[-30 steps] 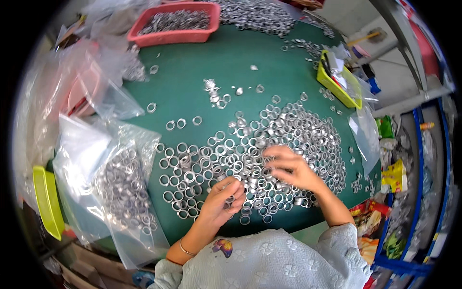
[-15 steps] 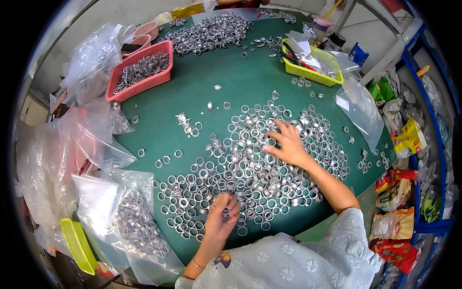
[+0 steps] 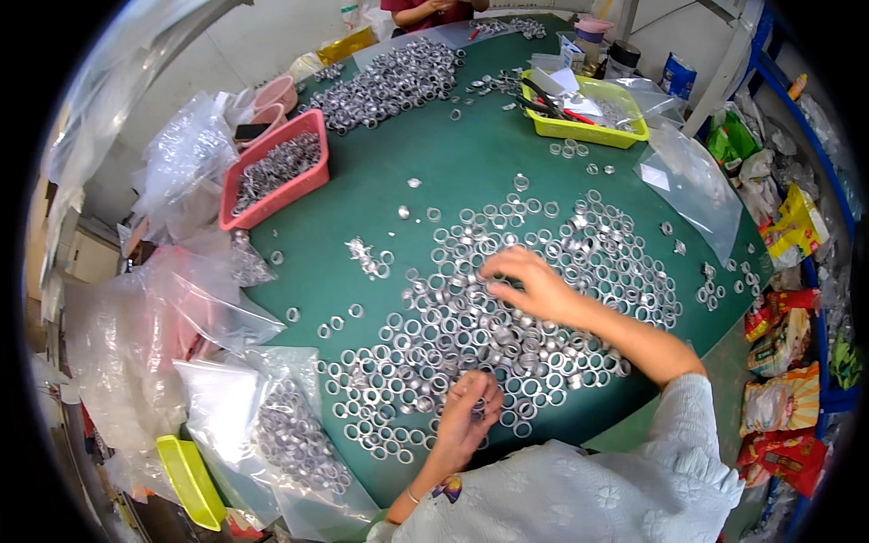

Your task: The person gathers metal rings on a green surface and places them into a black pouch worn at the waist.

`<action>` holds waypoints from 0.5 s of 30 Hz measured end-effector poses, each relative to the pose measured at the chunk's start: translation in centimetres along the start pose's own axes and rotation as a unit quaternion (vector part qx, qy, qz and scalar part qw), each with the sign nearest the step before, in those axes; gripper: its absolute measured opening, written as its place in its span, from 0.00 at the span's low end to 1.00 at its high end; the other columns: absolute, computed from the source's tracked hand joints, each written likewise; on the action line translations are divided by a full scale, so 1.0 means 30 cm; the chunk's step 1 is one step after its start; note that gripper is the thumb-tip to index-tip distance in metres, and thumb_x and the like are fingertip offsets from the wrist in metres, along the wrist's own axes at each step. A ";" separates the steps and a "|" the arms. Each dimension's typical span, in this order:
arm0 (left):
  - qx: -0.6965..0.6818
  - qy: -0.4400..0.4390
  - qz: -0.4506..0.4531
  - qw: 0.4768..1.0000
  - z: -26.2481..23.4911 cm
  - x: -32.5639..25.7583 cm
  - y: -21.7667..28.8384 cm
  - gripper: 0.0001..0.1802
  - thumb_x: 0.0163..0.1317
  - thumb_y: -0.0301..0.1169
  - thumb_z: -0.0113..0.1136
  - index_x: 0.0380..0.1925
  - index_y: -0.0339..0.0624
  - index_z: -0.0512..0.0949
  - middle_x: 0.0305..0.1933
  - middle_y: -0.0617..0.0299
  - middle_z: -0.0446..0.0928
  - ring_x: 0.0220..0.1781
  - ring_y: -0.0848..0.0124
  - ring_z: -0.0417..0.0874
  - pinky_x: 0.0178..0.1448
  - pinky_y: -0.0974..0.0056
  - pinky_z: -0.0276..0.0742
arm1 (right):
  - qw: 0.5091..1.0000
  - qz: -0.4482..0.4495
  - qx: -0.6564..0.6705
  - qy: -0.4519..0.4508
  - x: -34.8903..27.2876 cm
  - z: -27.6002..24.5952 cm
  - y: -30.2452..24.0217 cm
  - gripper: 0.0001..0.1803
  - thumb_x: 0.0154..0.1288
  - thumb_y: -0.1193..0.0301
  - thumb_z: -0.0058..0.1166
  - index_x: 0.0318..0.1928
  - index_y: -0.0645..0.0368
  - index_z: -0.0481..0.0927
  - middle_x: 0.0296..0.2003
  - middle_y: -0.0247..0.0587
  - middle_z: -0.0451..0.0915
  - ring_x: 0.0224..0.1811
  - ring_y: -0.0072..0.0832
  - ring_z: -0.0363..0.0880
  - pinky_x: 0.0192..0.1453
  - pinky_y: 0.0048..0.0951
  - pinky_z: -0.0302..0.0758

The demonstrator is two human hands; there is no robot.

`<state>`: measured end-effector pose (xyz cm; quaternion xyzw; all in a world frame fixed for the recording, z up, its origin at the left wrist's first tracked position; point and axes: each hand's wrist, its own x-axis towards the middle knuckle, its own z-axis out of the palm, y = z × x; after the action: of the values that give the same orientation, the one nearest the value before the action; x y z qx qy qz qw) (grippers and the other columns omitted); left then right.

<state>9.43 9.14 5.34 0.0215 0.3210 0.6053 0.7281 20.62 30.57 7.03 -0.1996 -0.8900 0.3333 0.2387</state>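
Many silvery metal rings (image 3: 625,281) lie spread and heaped on the green tabletop (image 3: 362,181). My right hand (image 3: 534,285) hovers low over the middle of the heap, thumb and fingers apart, with nothing visible between them. At the near edge of the heap, my left hand (image 3: 471,407) is curled, its fingers closed around greyish metal that looks like a ring. How many it holds is hidden by the fingers. Left of it, a clear plastic bag (image 3: 303,434) contains more rings.
A pink basket (image 3: 317,172) full of small metal parts stands far left, beside another ring heap (image 3: 398,86). A yellow-green basket (image 3: 588,136) holds pliers (image 3: 543,98) and papers. Plastic bags (image 3: 154,317) line the left edge; blue shelving (image 3: 819,154) stands right. Another person (image 3: 430,11) sits opposite.
My view has shifted, showing more of the person opposite. Over the heap, my right hand has drawn left and nearer, its fingers less spread. My left hand has moved slightly right, still closed.
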 end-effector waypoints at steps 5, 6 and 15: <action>-0.009 -0.013 0.026 1.000 -0.035 -0.020 0.032 0.13 0.62 0.39 0.59 0.26 0.48 0.66 0.27 0.68 0.60 0.26 0.78 0.62 0.22 0.76 0.57 | 0.990 -0.100 -0.076 0.061 0.451 0.258 0.133 0.21 0.58 0.72 0.56 0.54 0.56 0.74 0.55 0.45 0.70 0.54 0.45 0.69 0.60 0.43 0.65; -0.002 -0.029 0.011 1.000 -0.026 -0.007 0.029 0.13 0.62 0.39 0.59 0.26 0.48 0.67 0.27 0.68 0.60 0.26 0.78 0.62 0.22 0.75 0.57 | 0.982 -0.100 -0.134 0.089 0.496 0.276 0.182 0.21 0.58 0.72 0.55 0.54 0.56 0.74 0.55 0.46 0.70 0.55 0.45 0.68 0.61 0.43 0.65; -0.039 -0.041 0.009 0.998 -0.069 -0.010 0.025 0.10 0.64 0.35 0.55 0.27 0.46 0.68 0.28 0.66 0.62 0.27 0.75 0.65 0.23 0.74 0.57 | 0.990 -0.065 -0.124 -0.023 0.288 0.218 0.069 0.06 0.55 0.75 0.55 0.35 0.58 0.79 0.37 0.44 0.73 0.45 0.39 0.71 0.51 0.39 0.68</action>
<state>7.73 8.33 4.14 0.0204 0.2669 0.6230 0.7350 10.42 33.20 3.79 -0.1620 -0.9407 0.2087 0.2129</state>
